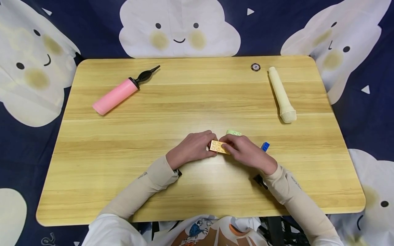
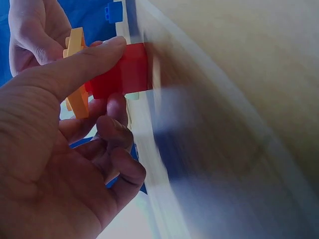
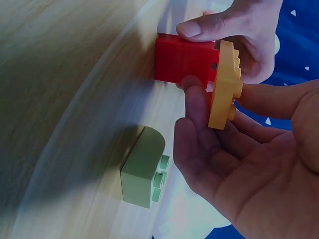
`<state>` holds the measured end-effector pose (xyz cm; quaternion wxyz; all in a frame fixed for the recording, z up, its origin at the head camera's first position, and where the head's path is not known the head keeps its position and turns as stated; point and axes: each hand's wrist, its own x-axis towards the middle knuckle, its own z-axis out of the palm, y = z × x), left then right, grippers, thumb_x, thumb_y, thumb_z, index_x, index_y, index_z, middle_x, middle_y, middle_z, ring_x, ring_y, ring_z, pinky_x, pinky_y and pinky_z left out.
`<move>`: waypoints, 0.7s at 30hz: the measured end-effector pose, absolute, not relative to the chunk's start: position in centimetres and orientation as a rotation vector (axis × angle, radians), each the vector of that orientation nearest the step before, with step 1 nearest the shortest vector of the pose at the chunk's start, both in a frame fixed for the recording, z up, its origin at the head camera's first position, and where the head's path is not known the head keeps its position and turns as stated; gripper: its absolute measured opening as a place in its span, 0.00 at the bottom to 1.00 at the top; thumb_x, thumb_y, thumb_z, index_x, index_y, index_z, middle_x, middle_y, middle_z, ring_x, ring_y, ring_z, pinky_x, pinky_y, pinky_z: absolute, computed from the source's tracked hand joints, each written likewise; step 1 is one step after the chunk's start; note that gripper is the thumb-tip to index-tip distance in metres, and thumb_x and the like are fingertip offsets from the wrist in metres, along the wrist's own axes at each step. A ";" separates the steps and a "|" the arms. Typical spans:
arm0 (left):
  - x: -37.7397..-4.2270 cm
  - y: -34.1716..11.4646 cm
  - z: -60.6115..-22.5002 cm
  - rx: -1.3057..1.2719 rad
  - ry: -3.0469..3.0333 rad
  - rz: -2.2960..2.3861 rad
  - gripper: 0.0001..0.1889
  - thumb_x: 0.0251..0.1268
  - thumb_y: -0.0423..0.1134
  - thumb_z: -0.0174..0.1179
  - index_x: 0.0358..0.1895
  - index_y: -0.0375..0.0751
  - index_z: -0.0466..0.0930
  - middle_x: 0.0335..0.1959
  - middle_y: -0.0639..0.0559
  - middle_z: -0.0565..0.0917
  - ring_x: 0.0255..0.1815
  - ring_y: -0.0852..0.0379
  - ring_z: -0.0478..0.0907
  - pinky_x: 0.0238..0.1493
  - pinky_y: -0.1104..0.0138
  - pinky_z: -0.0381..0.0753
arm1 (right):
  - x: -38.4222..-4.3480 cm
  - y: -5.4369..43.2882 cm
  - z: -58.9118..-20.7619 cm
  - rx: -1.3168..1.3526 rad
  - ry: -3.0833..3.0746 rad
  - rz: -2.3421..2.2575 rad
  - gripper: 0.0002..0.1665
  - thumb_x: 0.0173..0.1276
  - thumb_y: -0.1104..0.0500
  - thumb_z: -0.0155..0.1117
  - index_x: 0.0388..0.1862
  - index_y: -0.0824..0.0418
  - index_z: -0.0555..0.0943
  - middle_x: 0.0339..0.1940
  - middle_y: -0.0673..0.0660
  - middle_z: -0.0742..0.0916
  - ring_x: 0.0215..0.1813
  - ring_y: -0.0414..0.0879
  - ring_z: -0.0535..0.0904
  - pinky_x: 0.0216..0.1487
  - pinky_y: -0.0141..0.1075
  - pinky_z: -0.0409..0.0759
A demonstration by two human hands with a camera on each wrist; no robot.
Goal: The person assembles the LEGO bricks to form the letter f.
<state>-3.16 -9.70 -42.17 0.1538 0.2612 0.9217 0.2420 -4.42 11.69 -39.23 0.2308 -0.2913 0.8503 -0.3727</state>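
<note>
My left hand (image 1: 195, 147) pinches red toy building bricks (image 2: 133, 67), thumb on one side and fingers on the other. Against the top of the red bricks lies an orange studded brick (image 1: 217, 146), tilted in the right wrist view and touching them; whether it is fully seated I cannot tell. The right hand (image 1: 247, 150) holds that orange brick (image 3: 224, 89) with the thumb on its studs and fingers beneath. Just beyond the right hand rests a light green brick (image 3: 142, 169) with one rounded end. A blue brick (image 1: 265, 147) sits right of that hand.
Toward the back left of the wooden table (image 1: 154, 112) lies a pink hand pump (image 1: 115, 96) with a black nozzle. A cream microphone-shaped object (image 1: 281, 94) lies at the back right, beside a small dark round disc (image 1: 255, 67).
</note>
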 end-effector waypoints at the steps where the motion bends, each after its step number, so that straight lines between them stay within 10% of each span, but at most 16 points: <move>1: -3.2 -9.7 -42.2 0.750 2.642 0.692 0.15 0.59 0.49 0.72 0.45 0.50 0.81 0.35 0.58 0.78 0.27 0.64 0.72 0.27 0.68 0.72 | -4.4 11.6 -39.3 -0.805 2.340 -1.021 0.09 0.76 0.64 0.58 0.49 0.63 0.83 0.35 0.50 0.82 0.31 0.42 0.72 0.34 0.34 0.73; 21: -3.1 -9.9 -42.1 0.785 2.655 0.717 0.16 0.59 0.49 0.73 0.47 0.49 0.83 0.34 0.57 0.77 0.27 0.62 0.70 0.27 0.69 0.72 | -4.7 11.2 -39.2 -0.831 2.326 -1.022 0.09 0.73 0.66 0.61 0.48 0.67 0.82 0.35 0.52 0.85 0.33 0.41 0.77 0.36 0.35 0.77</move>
